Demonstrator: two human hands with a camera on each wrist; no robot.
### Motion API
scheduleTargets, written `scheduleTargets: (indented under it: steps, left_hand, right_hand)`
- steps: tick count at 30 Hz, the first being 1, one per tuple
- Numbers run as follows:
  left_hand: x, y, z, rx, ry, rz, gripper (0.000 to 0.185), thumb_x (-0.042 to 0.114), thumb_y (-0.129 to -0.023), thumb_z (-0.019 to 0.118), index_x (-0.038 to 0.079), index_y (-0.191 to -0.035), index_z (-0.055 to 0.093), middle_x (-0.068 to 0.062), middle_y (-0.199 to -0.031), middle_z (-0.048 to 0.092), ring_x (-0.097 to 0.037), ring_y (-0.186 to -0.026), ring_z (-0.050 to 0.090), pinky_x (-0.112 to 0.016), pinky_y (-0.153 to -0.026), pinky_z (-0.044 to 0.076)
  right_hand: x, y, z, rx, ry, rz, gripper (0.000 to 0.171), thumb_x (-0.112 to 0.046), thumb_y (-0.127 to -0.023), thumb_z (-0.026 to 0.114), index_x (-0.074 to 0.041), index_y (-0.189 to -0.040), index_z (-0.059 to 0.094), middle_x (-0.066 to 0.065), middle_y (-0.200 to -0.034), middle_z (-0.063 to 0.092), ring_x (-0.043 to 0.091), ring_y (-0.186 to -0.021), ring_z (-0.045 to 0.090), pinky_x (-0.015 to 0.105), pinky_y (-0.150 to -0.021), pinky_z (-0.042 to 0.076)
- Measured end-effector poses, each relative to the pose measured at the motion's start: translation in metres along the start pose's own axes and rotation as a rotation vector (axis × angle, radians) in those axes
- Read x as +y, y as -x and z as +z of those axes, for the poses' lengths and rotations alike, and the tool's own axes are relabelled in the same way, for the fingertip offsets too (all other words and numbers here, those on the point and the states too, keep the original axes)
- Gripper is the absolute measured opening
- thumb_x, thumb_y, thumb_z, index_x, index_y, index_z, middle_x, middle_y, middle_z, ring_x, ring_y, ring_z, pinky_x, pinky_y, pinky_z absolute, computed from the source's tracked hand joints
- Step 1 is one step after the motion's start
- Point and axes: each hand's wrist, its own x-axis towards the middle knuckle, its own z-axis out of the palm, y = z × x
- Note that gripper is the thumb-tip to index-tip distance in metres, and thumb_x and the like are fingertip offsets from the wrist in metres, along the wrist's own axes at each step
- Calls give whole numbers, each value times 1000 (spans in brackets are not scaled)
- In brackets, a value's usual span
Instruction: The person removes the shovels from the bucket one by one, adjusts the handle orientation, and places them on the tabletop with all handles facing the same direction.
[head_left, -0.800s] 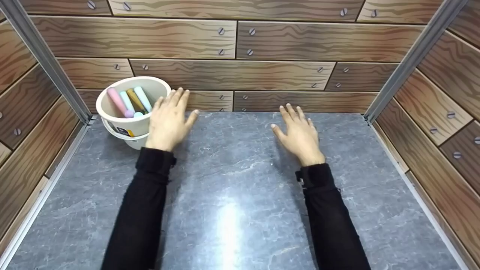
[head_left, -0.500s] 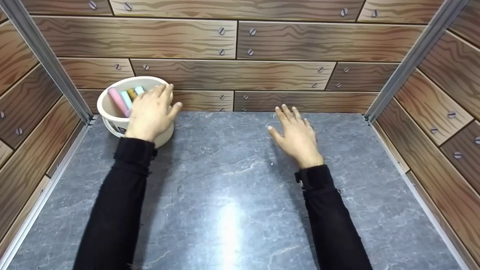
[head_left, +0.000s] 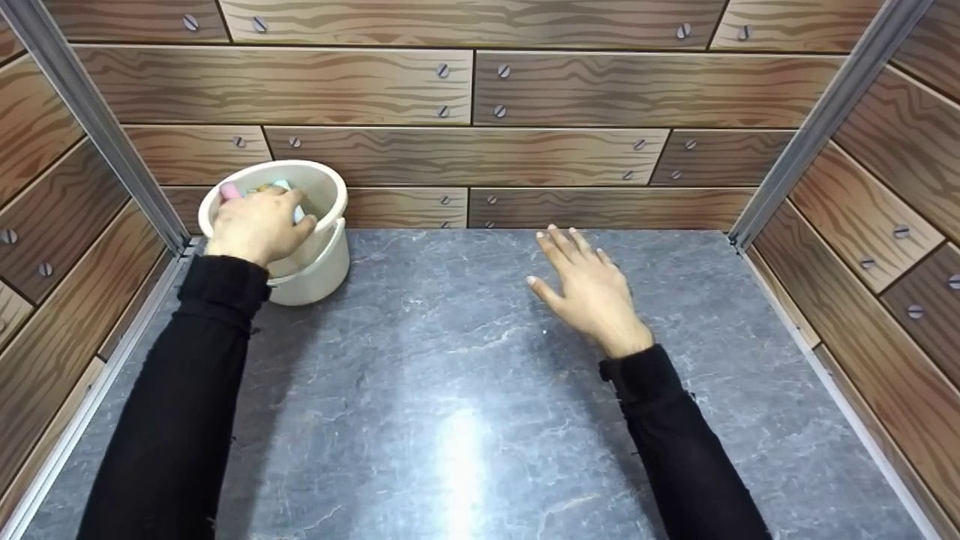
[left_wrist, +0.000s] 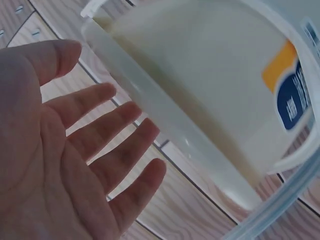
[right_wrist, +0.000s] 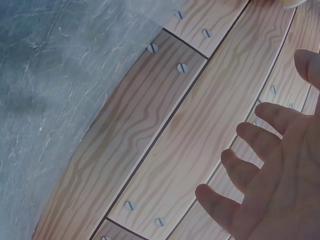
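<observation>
A cream-white plastic bucket (head_left: 319,266) stands in the far left corner of the grey marble tabletop (head_left: 465,405). My left hand (head_left: 257,223) hangs over its mouth and hides most of the pastel sticks inside; a pink tip (head_left: 229,192) and a pale blue one (head_left: 283,184) peek out. In the left wrist view the left hand (left_wrist: 102,97) shows a bare palm with spread fingers beside the bucket wall (left_wrist: 215,85), holding nothing. My right hand (head_left: 590,294) hovers flat over the middle of the table, fingers spread, empty. The right wrist view shows the right hand (right_wrist: 280,155) before the back wall.
Wood-pattern panels (head_left: 480,150) wall in the back and both sides, with metal rails (head_left: 817,127) in the corners. The bucket's handle (head_left: 300,264) lies down against its side. A blue and orange label (left_wrist: 292,95) is on the bucket.
My left hand moved left from beside the bucket to over its mouth, covering the sticks. The right hand drifted slightly left and nearer to me.
</observation>
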Motion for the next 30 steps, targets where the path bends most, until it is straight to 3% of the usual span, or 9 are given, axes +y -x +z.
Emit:
scheduleTargets:
  steps: [6, 12, 17, 19, 21, 24, 27, 30]
  left_hand:
    - [-9, -1, -9, -114, 19, -1, 55, 41, -117, 52, 0, -151, 66, -34, -149, 69, -59, -139, 68, -90, -109, 56]
    - [-18, -2, -21, -265, 42, -35, 58, 42, -114, 48, 1, -152, 63, -33, -145, 70, -63, -128, 67, -88, -111, 54]
    - [-25, -11, -22, -359, 36, -62, 69, 43, -111, 49, -2, -163, 52, -43, -154, 60, -66, -135, 62, -83, -117, 54]
    - [-33, -21, -13, -376, 40, -69, 72, 45, -110, 49, 0, -167, 50, -44, -154, 61, -65, -136, 61, -79, -116, 56]
    - [-45, -33, -2, -386, 52, -71, 67, 49, -109, 50, 7, -161, 59, -37, -145, 67, -59, -129, 63, -76, -114, 57]
    - [-62, -53, 19, -379, 51, -87, 74, 55, -107, 50, 4, -160, 58, -30, -130, 72, -52, -122, 65, -70, -112, 59]
    - [-65, -56, 22, -366, 50, -103, 90, 56, -104, 51, -7, -169, 44, -35, -134, 70, -54, -124, 66, -72, -115, 59]
    - [-48, -41, 5, -345, 64, -122, 98, 50, -105, 54, -18, -170, 29, -47, -147, 61, -63, -130, 65, -79, -116, 58]
  right_hand:
    - [-3, 4, 1, 4, 25, -29, 82, -63, -119, 55, -22, -186, 33, 5, -196, 29, 38, -184, 26, 71, -149, 26]
    - [-7, 7, 1, 31, 20, -70, 81, -62, -119, 57, -22, -185, 36, 7, -195, 33, 38, -183, 29, 71, -148, 27]
    - [-9, 10, 1, 35, 22, -78, 80, -61, -119, 57, -21, -185, 37, 7, -194, 36, 39, -183, 30, 71, -148, 29]
    - [-10, 10, 1, 30, 25, -78, 80, -62, -119, 56, -22, -185, 37, 7, -194, 35, 39, -183, 31, 71, -148, 29]
    - [-11, 11, 2, 24, 28, -81, 80, -63, -119, 56, -22, -185, 37, 6, -195, 34, 40, -183, 31, 71, -148, 29]
    - [-11, 10, 3, 16, 36, -92, 80, -63, -119, 55, -22, -185, 36, 7, -195, 34, 41, -182, 32, 72, -147, 29]
    - [-13, 10, 4, 10, 37, -106, 80, -63, -119, 56, -22, -186, 36, 7, -194, 35, 41, -182, 33, 71, -147, 29]
    - [-14, 9, 5, 7, 30, -124, 80, -62, -119, 58, -22, -185, 37, 7, -194, 36, 40, -182, 33, 72, -147, 29]
